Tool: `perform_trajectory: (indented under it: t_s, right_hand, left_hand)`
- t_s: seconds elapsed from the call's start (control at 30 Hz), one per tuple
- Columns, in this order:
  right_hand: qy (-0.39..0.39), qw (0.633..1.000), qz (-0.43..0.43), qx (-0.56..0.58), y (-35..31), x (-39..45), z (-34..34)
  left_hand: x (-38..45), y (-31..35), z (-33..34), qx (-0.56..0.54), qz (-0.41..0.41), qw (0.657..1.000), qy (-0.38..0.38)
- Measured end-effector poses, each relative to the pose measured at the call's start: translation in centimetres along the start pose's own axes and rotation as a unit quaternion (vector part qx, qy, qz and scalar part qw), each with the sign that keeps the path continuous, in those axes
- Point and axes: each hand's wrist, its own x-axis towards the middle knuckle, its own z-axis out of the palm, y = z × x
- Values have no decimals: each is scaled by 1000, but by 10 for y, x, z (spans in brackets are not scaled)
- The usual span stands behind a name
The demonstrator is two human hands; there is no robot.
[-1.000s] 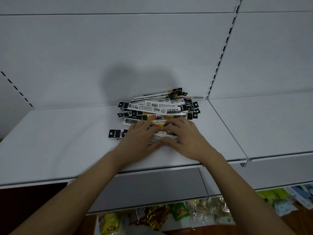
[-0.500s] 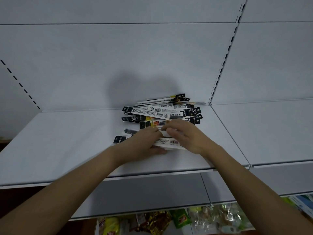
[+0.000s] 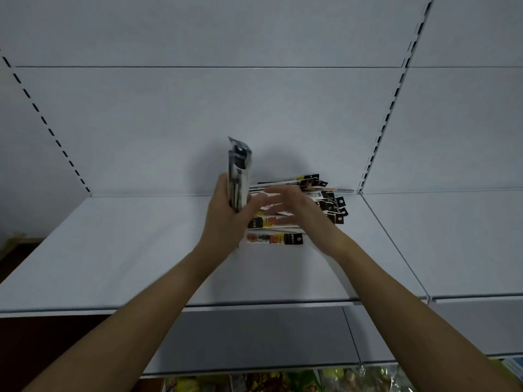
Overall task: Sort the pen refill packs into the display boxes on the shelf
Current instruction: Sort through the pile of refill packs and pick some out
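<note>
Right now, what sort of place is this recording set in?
Probably a retail shop aisle: white metal shelf with slotted uprights, a pile of pen refill packs with hang tabs, and bagged goods on the shelf below.

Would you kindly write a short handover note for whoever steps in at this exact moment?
Left hand: grips a small bundle of refill packs, held upright above the shelf.
Right hand: open, fingers spread over the pile of packs, holding nothing.
One pack lies alone in front of the pile.
Done: one bundle gathered.
Left: no display boxes are in view; find them, place the bundle, then sort the remaining pile.
</note>
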Motion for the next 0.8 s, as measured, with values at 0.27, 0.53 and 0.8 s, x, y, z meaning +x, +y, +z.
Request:
perform_trajectory:
  t_s: [0.27,0.53,0.8]
  right_hand:
    - [-38,998,-41,10,-14,4,29]
    - [-56,976,-29,-210,-3,7,19]
    - [-87,871,-60,-479,12,15,25]
  left_hand:
    - [-24,-42,2,108,-61,977,-172]
    - [-16,-37,-21,52,-62,996,-42]
    - [-16,-39,-22,102,-21,991,-86]
